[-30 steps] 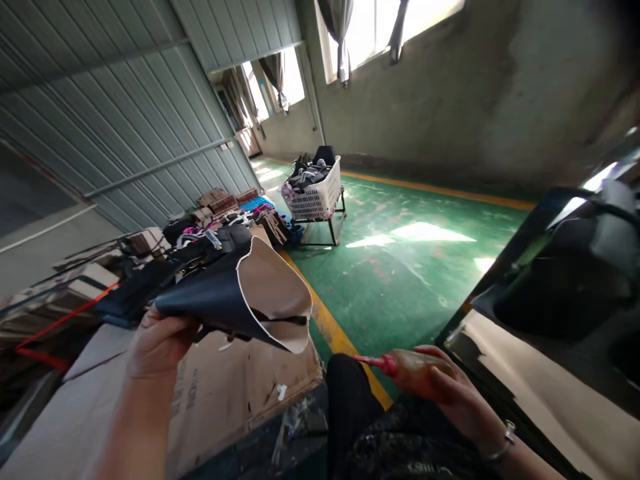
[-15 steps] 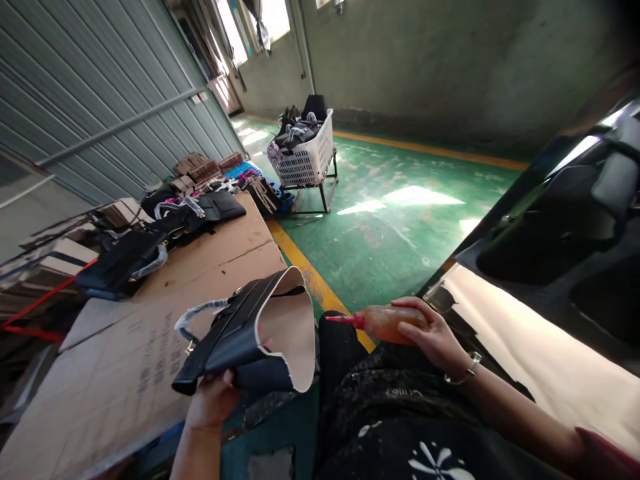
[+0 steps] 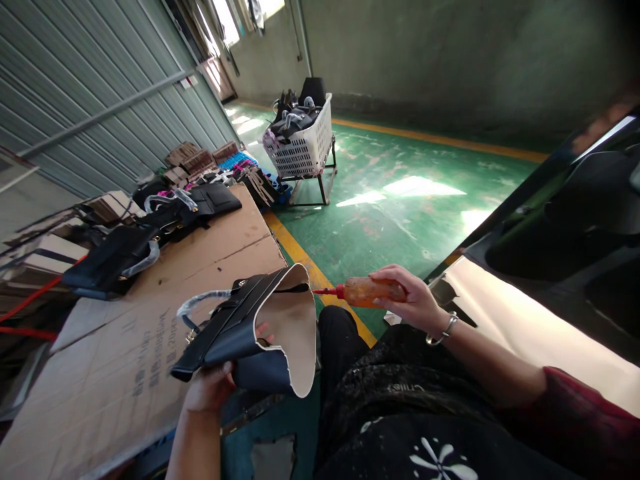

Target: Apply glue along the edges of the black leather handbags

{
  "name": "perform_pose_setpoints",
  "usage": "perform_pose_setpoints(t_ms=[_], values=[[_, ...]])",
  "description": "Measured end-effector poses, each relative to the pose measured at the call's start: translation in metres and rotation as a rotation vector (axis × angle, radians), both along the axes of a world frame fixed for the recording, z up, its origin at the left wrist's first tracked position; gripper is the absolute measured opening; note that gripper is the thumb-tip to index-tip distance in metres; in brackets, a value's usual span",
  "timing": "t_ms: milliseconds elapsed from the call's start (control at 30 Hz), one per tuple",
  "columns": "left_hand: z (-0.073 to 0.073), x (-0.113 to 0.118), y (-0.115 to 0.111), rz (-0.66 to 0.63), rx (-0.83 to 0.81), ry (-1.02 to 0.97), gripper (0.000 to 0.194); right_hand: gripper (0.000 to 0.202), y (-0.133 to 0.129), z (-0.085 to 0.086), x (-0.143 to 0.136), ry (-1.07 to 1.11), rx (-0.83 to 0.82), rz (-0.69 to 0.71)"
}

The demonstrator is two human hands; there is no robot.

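A black handbag (image 3: 250,333) with a wrapped handle lies tilted in my left hand (image 3: 213,387). Its open end with a pale lining faces right. My thumb presses the outside and some fingertips show inside the opening. My right hand (image 3: 410,297) is closed round a squeeze bottle (image 3: 367,292) of amber liquid with a red cap and a thin red nozzle. The nozzle tip points left, right by the upper edge of the bag's opening; whether it touches cannot be told.
Cardboard (image 3: 200,287) covers the table at left, with more black handbags (image 3: 113,260) and stacked pieces along its far side. A white basket (image 3: 305,147) full of black bags stands on a metal frame. At right lies a pale sheet (image 3: 540,327) beside a dark machine-like shape.
My right hand has moved left and up with the bottle, bringing the nozzle to the bag's opening. The bag stays nearly in place; fingertips show more clearly inside it.
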State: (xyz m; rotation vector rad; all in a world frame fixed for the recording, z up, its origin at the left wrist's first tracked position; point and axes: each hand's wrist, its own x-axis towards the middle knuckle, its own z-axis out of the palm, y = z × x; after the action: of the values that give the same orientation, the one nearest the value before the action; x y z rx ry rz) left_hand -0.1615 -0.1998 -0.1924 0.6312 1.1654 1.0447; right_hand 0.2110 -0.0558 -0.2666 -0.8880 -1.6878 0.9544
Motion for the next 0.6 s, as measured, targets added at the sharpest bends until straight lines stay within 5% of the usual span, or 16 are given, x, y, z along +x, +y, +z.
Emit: perform_pose_setpoints(t_ms=[600], values=[[0.0,0.007,0.004,0.082,-0.038,0.063,0.062,0.026,0.02,-0.005,-0.005,-0.033,0.083,0.068]])
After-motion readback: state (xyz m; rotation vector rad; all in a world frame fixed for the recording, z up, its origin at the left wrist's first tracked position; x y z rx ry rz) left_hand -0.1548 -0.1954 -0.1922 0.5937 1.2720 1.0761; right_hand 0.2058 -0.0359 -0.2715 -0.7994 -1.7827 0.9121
